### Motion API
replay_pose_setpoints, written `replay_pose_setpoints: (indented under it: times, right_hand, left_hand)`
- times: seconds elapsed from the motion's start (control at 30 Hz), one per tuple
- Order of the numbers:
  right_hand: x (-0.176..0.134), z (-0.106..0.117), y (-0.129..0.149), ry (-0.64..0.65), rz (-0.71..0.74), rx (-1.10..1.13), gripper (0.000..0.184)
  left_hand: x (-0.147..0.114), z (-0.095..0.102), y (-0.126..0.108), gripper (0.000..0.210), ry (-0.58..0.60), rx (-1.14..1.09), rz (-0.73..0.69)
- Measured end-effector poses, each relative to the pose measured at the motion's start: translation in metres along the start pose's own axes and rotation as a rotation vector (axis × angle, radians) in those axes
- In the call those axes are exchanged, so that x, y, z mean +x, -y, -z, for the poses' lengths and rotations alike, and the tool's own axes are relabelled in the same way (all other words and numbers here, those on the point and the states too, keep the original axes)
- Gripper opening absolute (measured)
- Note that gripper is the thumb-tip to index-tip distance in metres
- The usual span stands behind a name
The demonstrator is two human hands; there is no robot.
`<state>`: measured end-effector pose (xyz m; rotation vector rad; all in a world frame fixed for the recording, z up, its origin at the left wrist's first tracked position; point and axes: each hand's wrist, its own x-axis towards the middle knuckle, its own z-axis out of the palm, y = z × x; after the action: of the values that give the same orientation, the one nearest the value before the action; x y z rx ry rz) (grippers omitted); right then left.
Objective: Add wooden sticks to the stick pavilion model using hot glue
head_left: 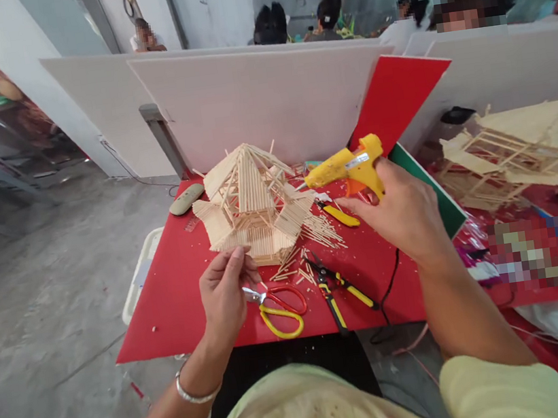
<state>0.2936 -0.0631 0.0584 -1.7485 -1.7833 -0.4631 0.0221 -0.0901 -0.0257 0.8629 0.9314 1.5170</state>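
Observation:
My right hand (407,209) grips a yellow hot glue gun (340,168), its nozzle pointing left toward the roof of a pavilion model (252,199) built from thin wooden sticks. Just in front of the model's base, my left hand (228,291) is closed in a pinch; anything between its fingertips is too small to make out. Beside that hand lie scissors (283,311) with red and yellow handles, their blades partly hidden behind it. Cut wooden sticks (320,231) are scattered to the model's right.
Black-and-yellow cutters (338,290) and yellow-handled pliers (340,214) lie on the red tabletop (170,319). A pale oval case (186,199) is at the left. White panels (265,101) rise behind. Another stick model (518,150) stands at the right. People sit beyond the panels.

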Motion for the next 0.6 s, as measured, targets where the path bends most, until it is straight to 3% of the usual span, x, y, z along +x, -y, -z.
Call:
replay_pose_setpoints:
  times: [0.13, 0.23, 0.33, 0.43, 0.6]
  right_hand:
    - [-0.057, -0.008, -0.06, 0.199, -0.211, 0.028, 0.028]
    - [-0.105, -0.033, -0.098, 0.376, -0.403, 0.006, 0.028]
    - [-0.143, -0.061, -0.121, 0.554, -0.456, -0.192, 0.033]
    - [-0.162, -0.079, -0.134, 0.62, -0.431, -0.294, 0.037]
    - [-0.164, -0.081, -0.156, 0.71, -0.358, -0.295, 0.032]
  left_hand:
    - [-0.016, -0.021, 0.033, 0.023, 0.17, 0.117, 0.132]
    - [-0.019, -0.042, 0.062, 0.027, 0.28, 0.237, 0.247]
    - [-0.02, -0.059, 0.09, 0.029, 0.362, 0.353, 0.288]
    - [-0.02, -0.07, 0.11, 0.031, 0.375, 0.427, 0.263]
    - [-0.021, -0.078, 0.126, 0.038, 0.231, 0.342, 0.305]
